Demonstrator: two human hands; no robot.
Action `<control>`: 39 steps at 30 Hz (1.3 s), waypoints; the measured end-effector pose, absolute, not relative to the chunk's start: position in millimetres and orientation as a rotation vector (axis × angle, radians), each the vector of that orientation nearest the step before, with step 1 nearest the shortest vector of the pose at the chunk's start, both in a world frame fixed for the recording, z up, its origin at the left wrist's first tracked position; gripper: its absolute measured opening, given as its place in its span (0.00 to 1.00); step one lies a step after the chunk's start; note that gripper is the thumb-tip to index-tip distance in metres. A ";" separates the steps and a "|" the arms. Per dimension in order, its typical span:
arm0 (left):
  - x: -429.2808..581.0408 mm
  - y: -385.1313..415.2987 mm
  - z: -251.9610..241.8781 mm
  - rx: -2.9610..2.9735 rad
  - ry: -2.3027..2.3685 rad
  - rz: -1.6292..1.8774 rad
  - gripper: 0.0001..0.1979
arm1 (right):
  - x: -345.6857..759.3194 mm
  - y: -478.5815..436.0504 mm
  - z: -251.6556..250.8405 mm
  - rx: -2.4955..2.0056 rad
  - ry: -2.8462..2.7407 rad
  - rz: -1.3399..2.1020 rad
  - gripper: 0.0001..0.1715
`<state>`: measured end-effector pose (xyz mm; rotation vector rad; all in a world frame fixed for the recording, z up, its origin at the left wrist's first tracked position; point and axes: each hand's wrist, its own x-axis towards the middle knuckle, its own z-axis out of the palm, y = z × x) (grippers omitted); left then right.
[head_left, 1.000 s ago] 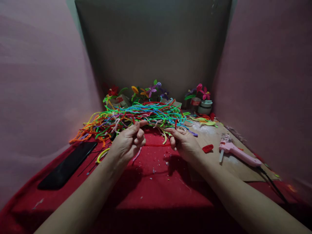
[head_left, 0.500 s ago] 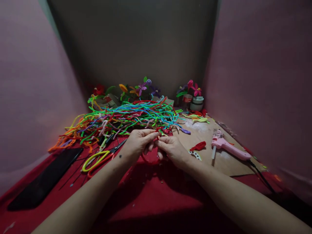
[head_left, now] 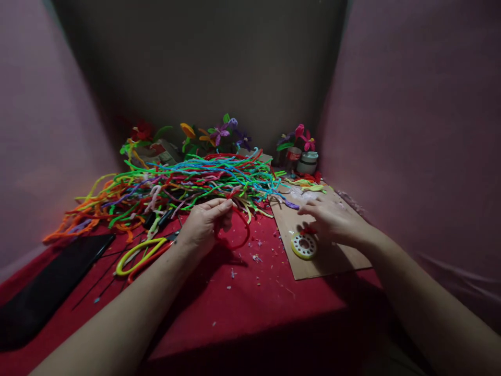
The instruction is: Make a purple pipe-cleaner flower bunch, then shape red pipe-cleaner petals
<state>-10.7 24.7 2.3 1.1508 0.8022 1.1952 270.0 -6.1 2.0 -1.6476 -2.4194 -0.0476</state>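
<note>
A red pipe cleaner (head_left: 247,235), bent into a wide loop, hangs from my left hand (head_left: 205,222), whose thumb and fingertips pinch its upper end. My right hand (head_left: 331,219) is over the cardboard sheet (head_left: 291,266), fingers apart and holding nothing that I can see. Just under its fingers lies a small red fuzzy piece (head_left: 308,230), partly hidden. Beside that piece is a yellow-and-white roll (head_left: 304,245) with a ring of dark holes. The pink glue gun is out of sight behind my right hand and forearm.
A big heap of coloured pipe cleaners (head_left: 195,183) spreads across the back. Scissors (head_left: 141,256) and a black phone-like slab (head_left: 50,287) lie at left. Fuzzy flowers (head_left: 221,133) and a lidded jar (head_left: 308,163) stand behind. Small scraps dot the red cloth (head_left: 242,308).
My hands were together on the red pipe cleaner. The right has let go and moved right over the cardboard; the left keeps its pinch. The view has shifted slightly.
</note>
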 end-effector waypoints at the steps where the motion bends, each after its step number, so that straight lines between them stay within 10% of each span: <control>1: -10.4 24.2 2.0 1.159 0.801 1.188 0.07 | 279.5 -7.2 -0.4 -1.702 -2.487 -0.108 0.18; 22: -9.2 24.7 -6.4 1.053 0.777 1.265 0.08 | 233.7 32.5 15.8 -1.760 -2.274 -0.318 0.16; 31: 2.2 5.9 3.2 0.895 0.763 1.359 0.07 | 146.9 -9.6 5.7 -0.916 -1.498 1.445 0.18; 39: -4.1 10.9 7.2 0.828 0.711 1.364 0.08 | 141.0 -0.9 -17.1 -0.617 -0.846 2.068 0.14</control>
